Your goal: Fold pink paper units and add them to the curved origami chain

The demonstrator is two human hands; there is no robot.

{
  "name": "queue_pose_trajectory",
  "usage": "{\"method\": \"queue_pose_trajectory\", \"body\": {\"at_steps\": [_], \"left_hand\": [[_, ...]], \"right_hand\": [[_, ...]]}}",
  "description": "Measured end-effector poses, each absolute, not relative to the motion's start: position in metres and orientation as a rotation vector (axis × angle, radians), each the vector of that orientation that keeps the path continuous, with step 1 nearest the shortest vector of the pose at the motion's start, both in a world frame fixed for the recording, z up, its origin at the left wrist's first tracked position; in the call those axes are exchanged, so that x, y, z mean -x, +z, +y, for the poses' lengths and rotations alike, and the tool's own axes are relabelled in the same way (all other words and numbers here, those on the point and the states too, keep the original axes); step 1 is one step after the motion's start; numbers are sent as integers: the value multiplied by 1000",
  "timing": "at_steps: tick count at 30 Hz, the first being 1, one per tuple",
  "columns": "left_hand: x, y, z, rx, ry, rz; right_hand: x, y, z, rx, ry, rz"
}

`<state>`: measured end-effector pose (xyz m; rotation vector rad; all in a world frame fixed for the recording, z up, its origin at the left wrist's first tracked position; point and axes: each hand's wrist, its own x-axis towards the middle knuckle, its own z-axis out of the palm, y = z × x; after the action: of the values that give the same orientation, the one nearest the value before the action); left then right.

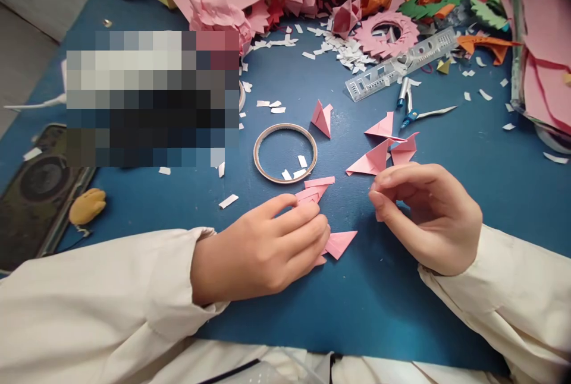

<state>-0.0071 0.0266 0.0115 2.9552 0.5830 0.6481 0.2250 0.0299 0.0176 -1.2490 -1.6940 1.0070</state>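
Head view: left hand partly hides pink folded papers (grip unclear).

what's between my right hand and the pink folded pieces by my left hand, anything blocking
Nothing visible stands between the right hand and the pink folded pieces; only blue table shows there. The left hand partly covers the pieces, though.

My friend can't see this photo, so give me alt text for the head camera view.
The left hand is over folded pink paper pieces on a blue table; the right hand, fingertips together, is beside pink paper triangles. Beyond lie a thin tan ring, white paper scraps, a clear plastic ruler and a pink paper wreath.
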Motion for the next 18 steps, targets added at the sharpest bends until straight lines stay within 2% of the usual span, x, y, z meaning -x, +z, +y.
{"method": "queue_pose_trajectory", "body": {"at_steps": [6,13,18], "left_hand": [[8,11,24,-2969,629,586],[7,11,26,-2972,645,559],[7,11,26,-2965,646,555]], "right_hand": [[-233,6,44,1153,651,-1736],[-236,1,51,1095,542,-1756],[-245,0,65,1188,-6,-1985]]}}
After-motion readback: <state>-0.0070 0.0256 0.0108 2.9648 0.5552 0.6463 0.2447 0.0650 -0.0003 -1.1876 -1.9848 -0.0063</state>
